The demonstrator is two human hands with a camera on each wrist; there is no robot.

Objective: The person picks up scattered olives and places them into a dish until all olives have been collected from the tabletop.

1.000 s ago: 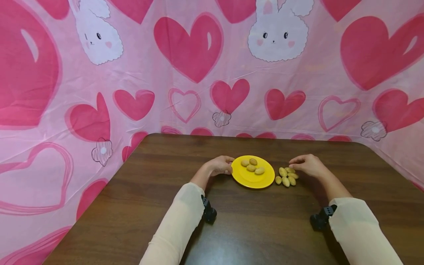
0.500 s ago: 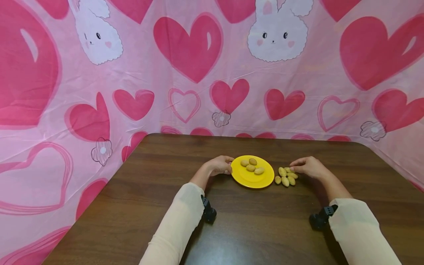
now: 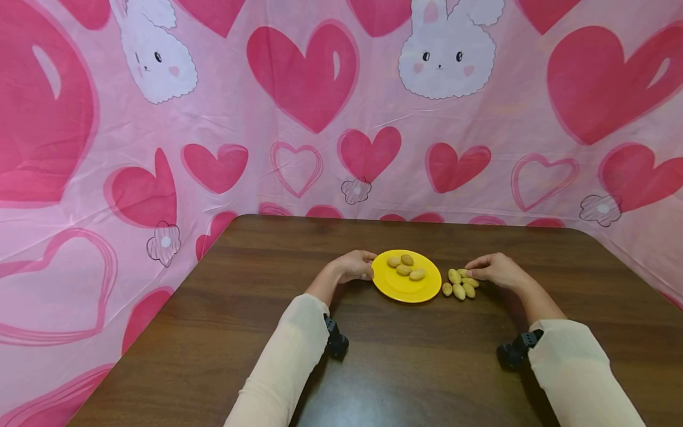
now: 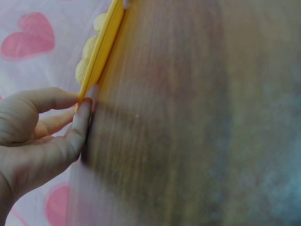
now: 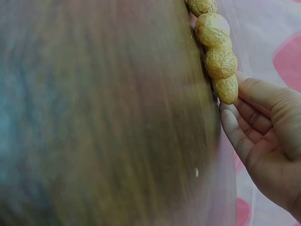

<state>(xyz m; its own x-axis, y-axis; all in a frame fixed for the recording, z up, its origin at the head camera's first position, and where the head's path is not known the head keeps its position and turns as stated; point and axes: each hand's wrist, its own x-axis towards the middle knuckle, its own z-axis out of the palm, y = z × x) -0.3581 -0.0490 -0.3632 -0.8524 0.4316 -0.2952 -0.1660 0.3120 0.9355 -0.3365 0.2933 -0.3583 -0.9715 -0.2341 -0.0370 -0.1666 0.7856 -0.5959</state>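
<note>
In the head view my left hand [image 3: 354,266] pinches the left rim of a round yellow plate [image 3: 407,294]. The left wrist view shows fingers above that rim and the thumb [image 4: 81,122] below it. Several wrinkled, yellow-brown oval pieces, like dried dates [image 3: 417,274], lie on the plate. More of these dates [image 3: 459,291] are clustered on the table just right of it. Beside the cluster's far right side is my right hand [image 3: 498,270], its fingertips at the farthest dates. In the right wrist view its thumb and fingers stand apart around one end of the cluster [image 5: 221,61].
The brown wooden table [image 3: 405,367] extends around the plate and dates. Behind it hangs a pink cloth [image 3: 299,148] with hearts and rabbits. Each wrist carries a small black camera [image 3: 336,339].
My right hand has lowered slightly beside the date cluster. The left hand, the plate and the dates on it look the same.
</note>
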